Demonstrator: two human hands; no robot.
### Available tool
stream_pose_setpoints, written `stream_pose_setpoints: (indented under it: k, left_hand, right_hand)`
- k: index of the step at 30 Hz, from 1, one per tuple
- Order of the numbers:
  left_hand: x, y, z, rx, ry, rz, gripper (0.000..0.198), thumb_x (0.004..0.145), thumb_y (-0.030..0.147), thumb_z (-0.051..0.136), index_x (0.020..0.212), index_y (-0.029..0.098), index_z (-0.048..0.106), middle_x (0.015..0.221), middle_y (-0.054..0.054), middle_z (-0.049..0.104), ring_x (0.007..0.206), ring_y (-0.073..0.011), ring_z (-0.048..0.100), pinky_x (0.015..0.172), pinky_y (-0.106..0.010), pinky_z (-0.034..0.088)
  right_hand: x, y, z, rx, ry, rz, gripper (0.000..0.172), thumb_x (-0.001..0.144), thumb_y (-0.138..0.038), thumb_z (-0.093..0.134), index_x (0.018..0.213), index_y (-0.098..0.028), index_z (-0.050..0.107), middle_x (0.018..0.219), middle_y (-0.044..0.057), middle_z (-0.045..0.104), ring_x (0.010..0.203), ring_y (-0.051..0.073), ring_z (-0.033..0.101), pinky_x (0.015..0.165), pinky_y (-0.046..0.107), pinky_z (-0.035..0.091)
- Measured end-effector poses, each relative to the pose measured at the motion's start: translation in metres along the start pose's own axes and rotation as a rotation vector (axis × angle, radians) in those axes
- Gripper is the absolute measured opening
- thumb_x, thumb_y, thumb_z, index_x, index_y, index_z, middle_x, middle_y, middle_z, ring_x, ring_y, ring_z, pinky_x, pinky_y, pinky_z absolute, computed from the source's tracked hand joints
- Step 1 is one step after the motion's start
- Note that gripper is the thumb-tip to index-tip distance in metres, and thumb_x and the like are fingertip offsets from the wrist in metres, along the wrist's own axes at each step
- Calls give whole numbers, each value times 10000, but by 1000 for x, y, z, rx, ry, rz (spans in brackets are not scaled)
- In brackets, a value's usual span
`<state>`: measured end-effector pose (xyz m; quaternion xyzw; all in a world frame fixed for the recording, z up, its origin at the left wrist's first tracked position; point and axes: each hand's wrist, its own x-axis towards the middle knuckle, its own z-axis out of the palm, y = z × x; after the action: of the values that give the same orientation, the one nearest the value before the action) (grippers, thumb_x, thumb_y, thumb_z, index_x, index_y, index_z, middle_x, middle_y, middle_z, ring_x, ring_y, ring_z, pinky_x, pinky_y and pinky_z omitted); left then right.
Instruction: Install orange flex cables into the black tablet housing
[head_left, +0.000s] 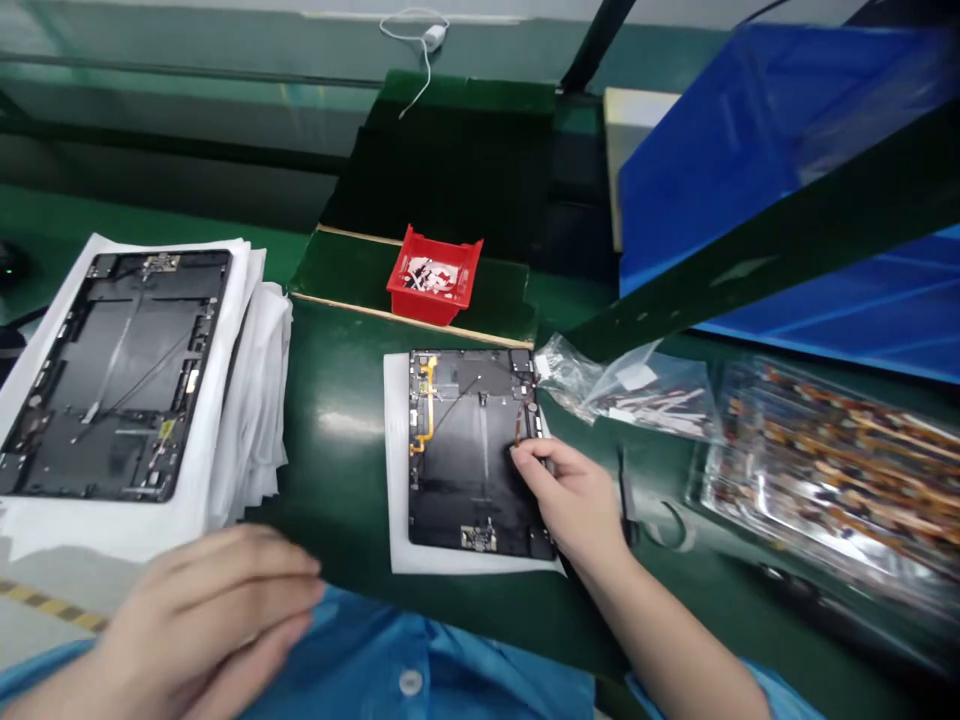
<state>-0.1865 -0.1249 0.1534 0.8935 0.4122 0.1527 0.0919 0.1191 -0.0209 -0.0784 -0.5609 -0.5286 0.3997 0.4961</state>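
A black tablet back housing (472, 470) lies face down on a white foam sheet (397, 470) in the middle of the green bench. A yellow-orange flex cable (427, 410) runs along its left side. My right hand (562, 490) rests at the housing's right edge, its fingertips pinching a thin amber flex strip (517, 430). A second black housing (120, 370) lies to the left on a stack of white foam sheets (259, 400). My left hand (210, 620) is blurred near my blue sleeve at the bench's front edge, fingers together and nothing visible in it.
A red bin (433, 275) of small parts stands beyond the middle housing. To the right lie a clear bag (637, 390) of strips, a thin black tool (624, 495), and a clear tray (825, 470) of flex cables. A blue sheet (750, 150) rises at the back right.
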Motion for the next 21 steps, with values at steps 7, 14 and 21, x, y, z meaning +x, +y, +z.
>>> stream_pose_setpoints:
  k: [7,14,21]
  left_hand:
    - [25,-12,125,-525,253,-563,390,978,274,606,1352,173,560,1291,-157,621,1041,-166,680,804,-255,609]
    - [55,-9,147,-1241,153,-708,392,943,358,679,1229,96,628,1035,-123,724,877,-162,695,834,-269,561]
    - [65,8,142,-1255,221,-835,392,846,406,786,1058,97,670,808,-50,674,715,-117,625,684,-201,496]
  right_hand:
    - [1,-3,-3,199,53,195,406,718,-530,716,831,-141,722,849,66,668,793,168,603,767,253,455]
    - [1,-10,-5,312,61,222,401,669,-514,737,794,-133,714,826,69,668,761,167,585,728,257,447]
    - [-10,-8,-16,250,98,119,359,752,-505,751,850,-160,728,881,51,674,792,151,612,755,239,467]
